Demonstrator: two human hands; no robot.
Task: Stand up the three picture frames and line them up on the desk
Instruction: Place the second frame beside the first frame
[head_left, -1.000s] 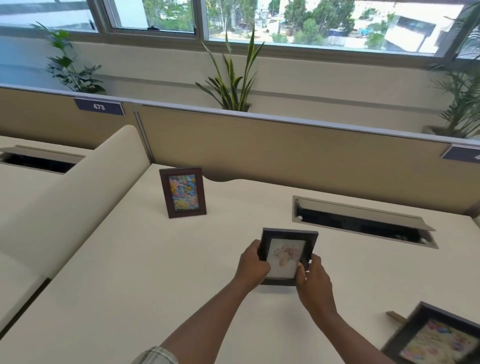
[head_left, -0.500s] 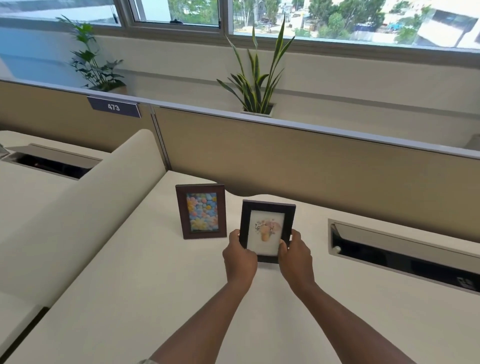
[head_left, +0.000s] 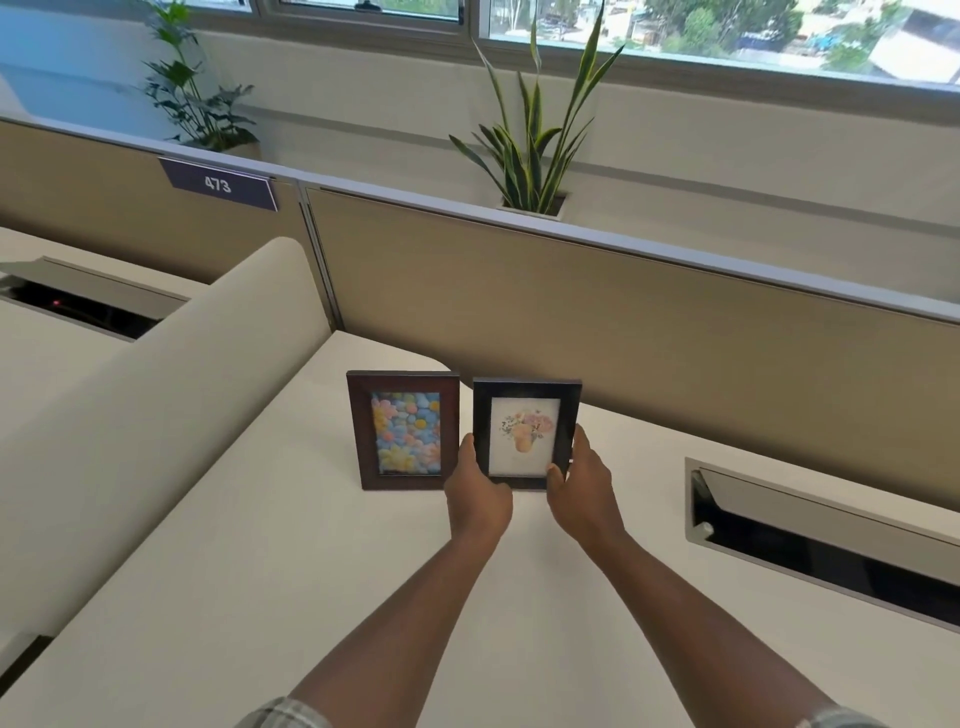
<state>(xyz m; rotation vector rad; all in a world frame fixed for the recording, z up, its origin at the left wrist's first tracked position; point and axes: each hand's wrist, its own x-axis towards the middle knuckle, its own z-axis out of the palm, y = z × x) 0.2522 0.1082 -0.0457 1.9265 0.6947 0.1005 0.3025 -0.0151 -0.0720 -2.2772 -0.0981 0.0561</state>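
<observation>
A brown frame (head_left: 404, 430) with a picture of coloured flowers stands upright on the cream desk (head_left: 249, 561). Right beside it, almost touching, a black frame (head_left: 525, 434) with a flower-vase print is held upright, its bottom edge at the desk surface. My left hand (head_left: 475, 493) grips its lower left edge and my right hand (head_left: 582, 480) grips its lower right edge. The third frame is out of view.
A tan partition (head_left: 649, 332) with a grey top rail runs behind the frames. A cable slot with a raised lid (head_left: 821, 535) opens in the desk at the right. A rounded cream divider (head_left: 156, 384) bounds the desk on the left. A snake plant (head_left: 530, 140) stands behind the partition.
Both hands carried the black frame from the desk's middle up and left, setting it upright next to the brown frame. The view shifted, and the third frame at the lower right dropped out of sight.
</observation>
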